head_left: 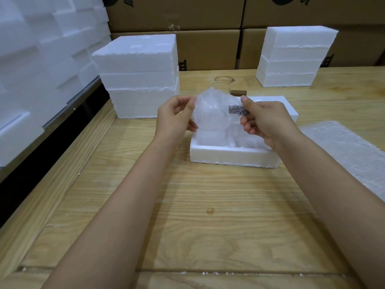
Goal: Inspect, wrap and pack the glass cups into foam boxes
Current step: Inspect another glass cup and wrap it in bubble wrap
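A glass cup wrapped in bubble wrap (210, 110) is held up between both hands, just above the open foam box (233, 156) on the wooden table. My left hand (174, 117) pinches the wrap at its left side. My right hand (263, 122) grips the right side, where a dark handle shows through the wrap. Behind the bundle stands an unwrapped clear glass cup (221, 86) with a brown handle, partly hidden. The foam lid (277, 105) lies behind the box.
Stacks of closed foam boxes stand at the back left (137, 76) and back right (291, 57). Bubble wrap sheets (350, 151) lie at the right edge. Cardboard cartons line the back, and more foam fills the left side.
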A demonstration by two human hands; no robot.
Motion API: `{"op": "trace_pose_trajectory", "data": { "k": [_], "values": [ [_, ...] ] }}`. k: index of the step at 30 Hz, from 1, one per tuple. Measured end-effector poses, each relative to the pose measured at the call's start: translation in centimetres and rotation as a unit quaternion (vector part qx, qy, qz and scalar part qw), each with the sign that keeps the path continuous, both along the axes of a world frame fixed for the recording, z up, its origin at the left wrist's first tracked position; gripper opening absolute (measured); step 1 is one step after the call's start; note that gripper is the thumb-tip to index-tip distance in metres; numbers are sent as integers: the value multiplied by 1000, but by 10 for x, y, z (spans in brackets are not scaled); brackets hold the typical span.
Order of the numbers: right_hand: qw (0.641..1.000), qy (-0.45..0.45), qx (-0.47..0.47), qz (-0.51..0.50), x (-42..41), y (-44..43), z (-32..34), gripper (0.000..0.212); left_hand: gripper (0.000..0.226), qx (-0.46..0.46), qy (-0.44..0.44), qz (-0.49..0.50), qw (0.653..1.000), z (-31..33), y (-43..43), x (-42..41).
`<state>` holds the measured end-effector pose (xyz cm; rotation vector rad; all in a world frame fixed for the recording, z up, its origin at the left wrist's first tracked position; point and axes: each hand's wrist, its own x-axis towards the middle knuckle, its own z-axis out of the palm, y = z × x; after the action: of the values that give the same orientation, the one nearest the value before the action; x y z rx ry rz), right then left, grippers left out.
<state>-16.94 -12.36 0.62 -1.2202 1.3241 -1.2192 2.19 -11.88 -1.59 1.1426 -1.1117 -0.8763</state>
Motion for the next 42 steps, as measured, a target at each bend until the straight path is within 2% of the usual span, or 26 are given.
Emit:
{"op": "trace_pose_trajectory", "data": {
  "k": [8,11,15,24,30,42],
  "values": [
    [988,-37,10,151,-22,-3,8,16,28,-36,9,-126,991,3,7,7],
    [981,-4,18,195,-34,-3,11,11,34,-37,-6,-172,984,5,11,12],
    [970,87,20,226,-41,-3,13,10,35,-39,-49,-195,979,7,14,14],
    [962,158,18,222,-39,-2,7,11,34,-46,-132,-171,975,4,14,17],
    [964,188,21,188,-29,-3,4,11,33,-63,-132,-151,978,2,12,23],
    [940,299,9,166,-20,-2,1,12,31,-46,-148,-145,977,-12,13,28]
  ]
}}
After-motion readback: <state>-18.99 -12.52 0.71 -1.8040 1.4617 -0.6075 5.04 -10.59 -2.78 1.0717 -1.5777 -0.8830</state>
